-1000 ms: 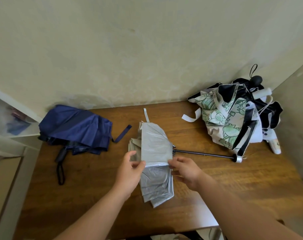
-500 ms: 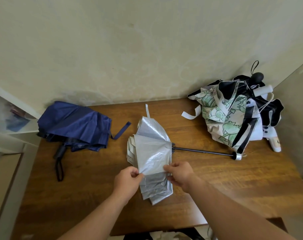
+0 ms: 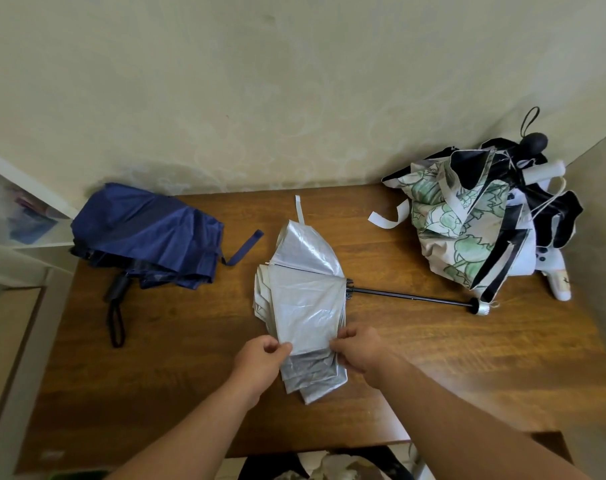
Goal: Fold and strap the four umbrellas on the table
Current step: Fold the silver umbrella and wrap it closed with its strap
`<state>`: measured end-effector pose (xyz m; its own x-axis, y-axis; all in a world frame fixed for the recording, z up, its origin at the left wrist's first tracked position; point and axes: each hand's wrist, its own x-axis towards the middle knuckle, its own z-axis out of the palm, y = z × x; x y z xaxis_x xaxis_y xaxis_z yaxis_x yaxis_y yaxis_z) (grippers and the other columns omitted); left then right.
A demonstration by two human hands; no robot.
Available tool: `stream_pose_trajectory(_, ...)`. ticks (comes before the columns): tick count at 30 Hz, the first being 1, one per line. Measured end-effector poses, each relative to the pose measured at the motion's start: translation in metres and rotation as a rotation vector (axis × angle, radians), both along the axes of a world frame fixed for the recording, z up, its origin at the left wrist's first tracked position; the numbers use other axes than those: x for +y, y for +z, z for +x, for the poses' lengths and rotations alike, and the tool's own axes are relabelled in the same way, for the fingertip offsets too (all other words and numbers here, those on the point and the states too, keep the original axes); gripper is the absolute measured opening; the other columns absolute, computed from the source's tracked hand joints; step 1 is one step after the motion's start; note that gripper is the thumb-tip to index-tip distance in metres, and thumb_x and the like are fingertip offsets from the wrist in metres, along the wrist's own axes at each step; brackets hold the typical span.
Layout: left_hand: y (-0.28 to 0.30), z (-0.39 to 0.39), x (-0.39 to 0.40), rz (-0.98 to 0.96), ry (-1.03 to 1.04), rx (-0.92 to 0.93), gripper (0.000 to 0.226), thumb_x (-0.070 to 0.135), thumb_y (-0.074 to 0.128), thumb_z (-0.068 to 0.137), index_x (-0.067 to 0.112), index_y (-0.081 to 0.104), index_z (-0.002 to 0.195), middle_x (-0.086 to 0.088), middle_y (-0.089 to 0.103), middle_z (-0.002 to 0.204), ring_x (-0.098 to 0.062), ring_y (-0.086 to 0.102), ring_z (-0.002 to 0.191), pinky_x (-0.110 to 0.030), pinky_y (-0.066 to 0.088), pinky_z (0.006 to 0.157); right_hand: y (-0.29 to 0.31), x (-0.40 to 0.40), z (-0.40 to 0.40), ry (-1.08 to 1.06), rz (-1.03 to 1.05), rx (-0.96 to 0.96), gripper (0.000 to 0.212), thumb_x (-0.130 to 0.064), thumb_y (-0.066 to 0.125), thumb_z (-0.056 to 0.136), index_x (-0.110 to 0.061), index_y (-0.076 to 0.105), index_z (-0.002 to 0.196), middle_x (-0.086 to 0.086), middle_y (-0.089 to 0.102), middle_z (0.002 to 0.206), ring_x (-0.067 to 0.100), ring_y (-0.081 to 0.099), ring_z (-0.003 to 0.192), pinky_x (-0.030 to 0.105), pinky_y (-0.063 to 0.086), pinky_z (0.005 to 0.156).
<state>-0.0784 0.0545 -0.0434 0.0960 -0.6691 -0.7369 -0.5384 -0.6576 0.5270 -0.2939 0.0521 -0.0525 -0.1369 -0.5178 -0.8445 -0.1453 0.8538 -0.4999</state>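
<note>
At the middle of the wooden bench [image 3: 433, 358], we are observing the silver umbrella [image 3: 305, 299] lying with its canopy partly folded and its black shaft [image 3: 409, 297] pointing right. Our left hand [image 3: 263, 362] is pinching the near edge of one panel, grip clamped on the fabric; our right hand [image 3: 358, 349] is pinching the same panel's opposite corner. We are noting the navy umbrella [image 3: 149, 233] lying unstrapped at far left, and the floral umbrella [image 3: 447, 220] heaped against a black-and-white umbrella [image 3: 551, 209] at far right.
</note>
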Motion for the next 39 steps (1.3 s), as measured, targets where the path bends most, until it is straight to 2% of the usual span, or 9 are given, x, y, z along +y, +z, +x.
stream_pose_trajectory(4,-0.006,0.003,0.002,0.014,-0.008,-0.005,0.023,0.042,0.069,0.099,0.020,0.071,0.092,-0.003,0.070,0.093,-0.022,0.066,0.088,-0.034,0.050,0.073,0.005,-0.003,0.004,-0.161,0.017,-0.135,0.019,-0.020,0.076,0.093,-0.005,0.072,0.105,0.009,0.064,0.082,0.016,0.053,0.057,0.027,0.043,0.049)
stream_pose_trajectory(9,-0.008,0.009,0.004,-0.007,-0.057,-0.052,0.022,0.044,0.069,0.098,0.024,0.070,0.088,0.002,0.069,0.086,-0.018,0.065,0.082,-0.033,0.049,0.070,-0.002,-0.005,0.004,-0.161,-0.033,-0.083,0.022,-0.026,0.077,0.095,-0.005,0.072,0.099,0.009,0.070,0.088,0.017,0.061,0.068,0.026,0.051,0.053)
stream_pose_trajectory(14,-0.006,0.009,-0.001,0.013,0.062,0.119,0.018,0.046,0.069,0.098,0.031,0.073,0.107,0.008,0.071,0.107,-0.014,0.066,0.102,-0.039,0.058,0.093,-0.007,0.001,-0.001,-0.033,-0.080,0.020,0.017,-0.022,0.074,0.096,-0.005,0.072,0.095,0.008,0.071,0.089,0.019,0.063,0.079,0.032,0.055,0.067)
stream_pose_trajectory(19,-0.010,0.006,0.000,0.001,0.025,0.033,0.022,0.042,0.068,0.100,0.021,0.074,0.094,0.000,0.073,0.094,-0.018,0.067,0.091,-0.035,0.052,0.077,0.001,0.003,0.008,-0.091,-0.103,-0.116,0.013,-0.022,0.075,0.097,-0.009,0.077,0.097,0.005,0.079,0.096,0.020,0.075,0.090,0.030,0.062,0.076)
stream_pose_trajectory(24,-0.013,0.006,0.005,0.009,0.023,-0.029,0.019,0.041,0.070,0.099,0.026,0.076,0.090,0.007,0.074,0.093,-0.013,0.067,0.090,-0.035,0.055,0.081,-0.010,0.005,0.014,0.125,-0.079,0.168,0.022,-0.033,0.078,0.090,-0.017,0.069,0.077,0.004,0.076,0.084,0.021,0.073,0.084,0.044,0.064,0.080)
stream_pose_trajectory(29,-0.014,0.002,0.008,0.051,-0.047,-0.092,0.010,0.038,0.070,0.099,0.028,0.073,0.098,0.012,0.069,0.095,-0.011,0.065,0.090,-0.035,0.057,0.085,-0.021,0.008,0.015,0.336,-0.061,0.377,0.024,-0.041,0.071,0.091,-0.022,0.065,0.078,-0.001,0.071,0.079,0.015,0.067,0.075,0.032,0.056,0.064)
stream_pose_trajectory(33,0.010,-0.010,-0.003,-0.372,-0.219,-0.381,0.019,0.024,0.069,0.091,0.027,0.052,0.097,0.011,0.051,0.100,-0.009,0.054,0.086,-0.027,0.048,0.069,-0.029,0.011,0.020,0.391,-0.091,0.434,0.029,-0.050,0.070,0.090,-0.025,0.063,0.076,-0.006,0.069,0.076,0.015,0.067,0.074,0.033,0.055,0.064)
stream_pose_trajectory(36,0.014,-0.034,-0.024,-0.743,-0.494,-0.332,0.037,0.012,0.067,0.086,0.023,0.058,0.120,0.003,0.051,0.115,-0.018,0.050,0.107,-0.031,0.047,0.088,-0.029,0.014,0.020,0.391,-0.130,0.455,0.032,-0.051,0.068,0.090,-0.026,0.058,0.073,-0.006,0.065,0.073,0.016,0.065,0.074,0.031,0.047,0.060)
stream_pose_trajectory(39,0.001,-0.052,-0.053,-0.669,-0.742,-0.330,0.056,0.003,0.057,0.092,0.023,0.052,0.144,-0.001,0.049,0.136,-0.024,0.047,0.125,-0.039,0.048,0.100,-0.030,0.016,0.020,0.395,-0.128,0.434,0.030,-0.047,0.068,0.089,-0.026,0.055,0.072,-0.006,0.064,0.074,0.018,0.065,0.077,0.032,0.048,0.062)
